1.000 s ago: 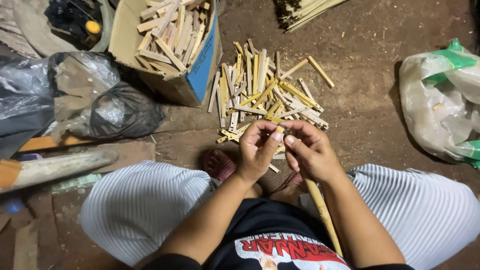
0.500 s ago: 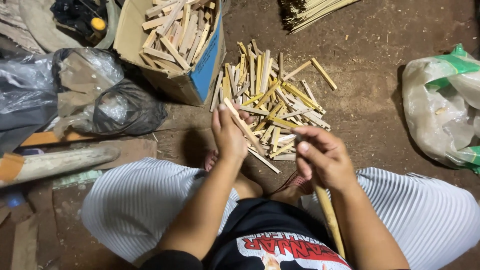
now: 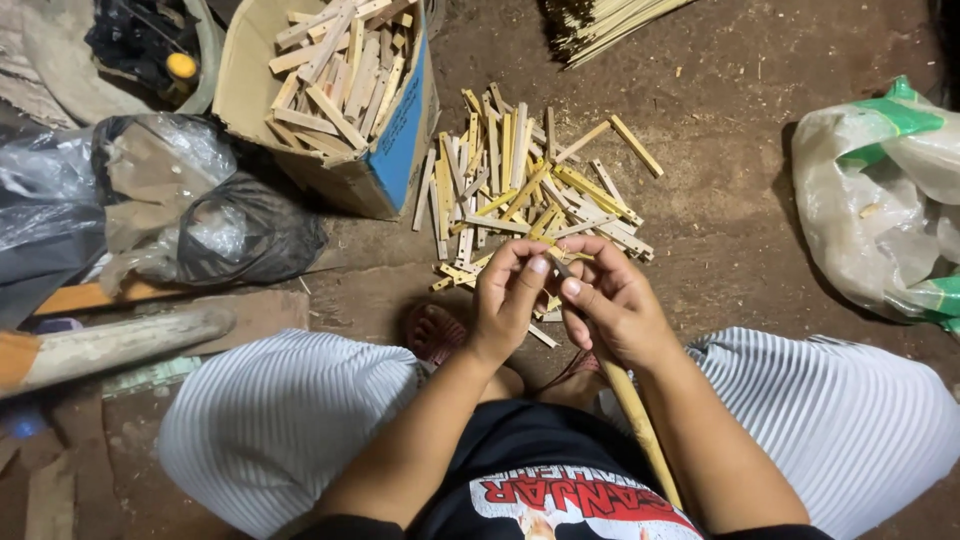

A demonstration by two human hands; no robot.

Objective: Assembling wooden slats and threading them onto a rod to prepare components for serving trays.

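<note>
Two hands meet over a pile of bamboo sticks.
Left hand and right hand close fingers together on one thin stick, just above the dirt floor.

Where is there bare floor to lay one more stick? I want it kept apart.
Bare dirt lies between the stick pile and the white plastic bag. It is crowded at the cardboard box, the black bags, and under both hands, left hand and right hand.
</note>
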